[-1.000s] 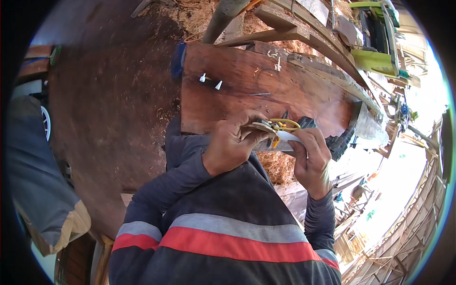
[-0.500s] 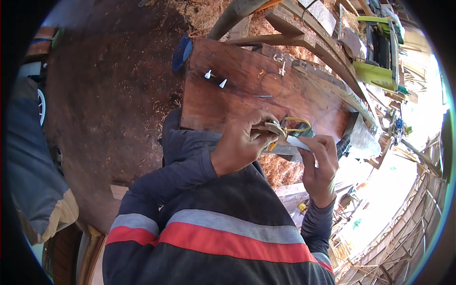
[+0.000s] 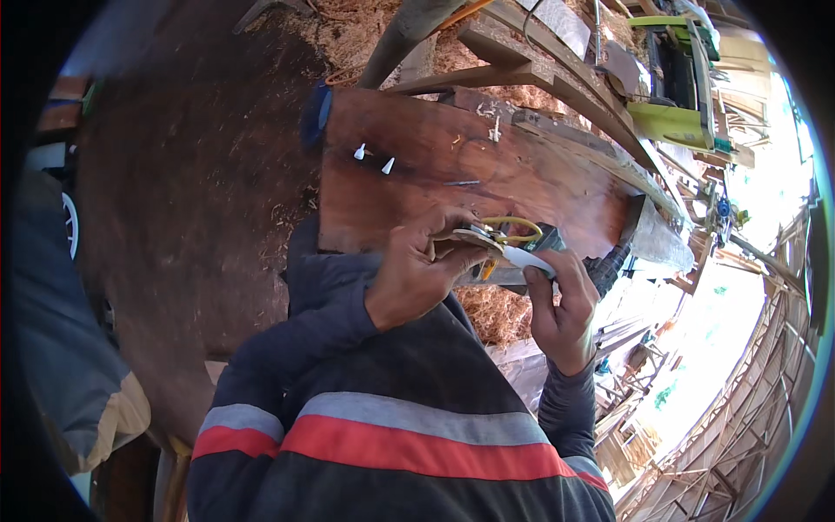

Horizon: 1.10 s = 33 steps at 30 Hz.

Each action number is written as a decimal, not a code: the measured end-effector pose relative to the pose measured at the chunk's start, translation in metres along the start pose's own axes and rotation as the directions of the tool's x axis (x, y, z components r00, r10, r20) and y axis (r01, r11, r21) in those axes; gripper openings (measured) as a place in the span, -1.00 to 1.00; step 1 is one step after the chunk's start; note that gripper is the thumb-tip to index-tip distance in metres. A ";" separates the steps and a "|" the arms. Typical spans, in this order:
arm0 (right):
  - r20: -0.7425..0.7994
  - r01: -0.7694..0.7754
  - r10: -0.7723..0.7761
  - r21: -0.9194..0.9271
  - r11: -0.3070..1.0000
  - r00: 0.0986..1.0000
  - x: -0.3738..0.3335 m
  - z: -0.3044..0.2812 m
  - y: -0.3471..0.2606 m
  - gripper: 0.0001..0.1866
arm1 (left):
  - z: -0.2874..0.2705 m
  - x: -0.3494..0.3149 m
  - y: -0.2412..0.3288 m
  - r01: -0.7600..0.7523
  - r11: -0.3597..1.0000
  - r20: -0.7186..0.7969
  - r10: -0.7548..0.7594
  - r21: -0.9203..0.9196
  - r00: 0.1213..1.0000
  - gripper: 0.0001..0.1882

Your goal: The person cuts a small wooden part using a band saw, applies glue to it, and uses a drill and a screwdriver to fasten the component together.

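Observation:
My left hand [image 3: 424,271] pinches a thin, flat, light-edged piece [image 3: 480,237] between thumb and fingers, above the near edge of a reddish-brown wooden board [image 3: 383,204]. In my right hand [image 3: 564,304] is a white plastic tube [image 3: 524,259], tilted, its far end at the right edge of the flat piece. Whether the two touch, I cannot tell. Just beyond the fingers shows a yellow loop [image 3: 522,224], perhaps a tool's handle; its other parts are hidden. Two small white cone-shaped caps [image 3: 387,165] stand or lie on the board's left part.
A thin dark rod [image 3: 463,183] lies mid-board. Curved timbers [image 3: 591,104] and wood shavings [image 3: 444,61] are beyond it. A yellow-green machine [image 3: 670,122] stands at far right. Brown, shaving-strewn ground [image 3: 191,217] spreads left, with a dark blue-and-tan cloth-like shape [image 3: 78,339] at its edge.
The whole view has shifted slightly, so the board sits a little lower and further left. Both hands keep their holds; the white tube lies close against the flat piece's edge in both frames.

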State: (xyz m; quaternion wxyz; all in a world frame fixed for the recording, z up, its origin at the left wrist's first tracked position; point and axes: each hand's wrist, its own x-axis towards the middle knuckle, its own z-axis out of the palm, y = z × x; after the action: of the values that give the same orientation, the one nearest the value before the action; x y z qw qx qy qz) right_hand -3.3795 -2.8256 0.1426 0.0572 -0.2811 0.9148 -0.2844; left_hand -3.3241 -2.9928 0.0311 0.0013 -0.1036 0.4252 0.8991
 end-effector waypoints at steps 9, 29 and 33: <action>-0.211 -0.016 0.041 0.116 0.993 0.977 -0.008 -0.007 -0.007 -0.86 | 0.000 0.000 0.002 -0.036 0.999 -0.001 0.036 -0.033 0.999 -0.67; -0.108 -0.043 0.058 0.142 0.989 0.992 -0.005 0.000 -0.007 -0.87 | 0.003 -0.008 0.009 -0.085 0.996 0.012 0.085 -0.031 0.996 -0.69; -0.156 -0.017 0.043 0.162 0.987 0.987 -0.008 -0.002 -0.003 -0.88 | 0.002 -0.006 0.004 -0.113 0.994 0.014 0.113 0.004 0.993 -0.66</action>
State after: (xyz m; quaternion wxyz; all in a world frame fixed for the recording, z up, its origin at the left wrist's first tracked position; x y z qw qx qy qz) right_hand -3.3716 -2.8225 0.1451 0.0108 -0.2383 0.8947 -0.3776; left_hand -3.3189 -2.9937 0.0363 -0.0466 -0.0732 0.4325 0.8975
